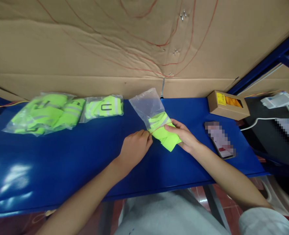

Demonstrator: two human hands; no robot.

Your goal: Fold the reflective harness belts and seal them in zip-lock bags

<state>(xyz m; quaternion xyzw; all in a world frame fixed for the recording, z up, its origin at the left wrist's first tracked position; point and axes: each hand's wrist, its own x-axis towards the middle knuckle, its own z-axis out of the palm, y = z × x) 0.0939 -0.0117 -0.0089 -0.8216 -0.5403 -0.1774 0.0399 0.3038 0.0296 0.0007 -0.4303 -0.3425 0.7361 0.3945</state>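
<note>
A folded neon-yellow garment with a grey reflective strip (167,137) lies partly inside a clear plastic bag (148,102), above the blue table. Its near end sticks out of the bag's mouth, which has a thin orange-red edge. My right hand (185,135) is closed around the garment's right side, thumb on top and fingers beneath. At the bag's left edge, my left hand (138,145) is closed in a pinch on the mouth. Bagged neon garments (48,112) lie in a pile at the left, beside a single bagged one (105,107).
The blue table (80,163) meets a brown cardboard wall (85,49) behind. At the right are an open-windowed cardboard box (229,106) and a phone (220,140). Farther right, a white device (279,99) with cables rests on a black surface.
</note>
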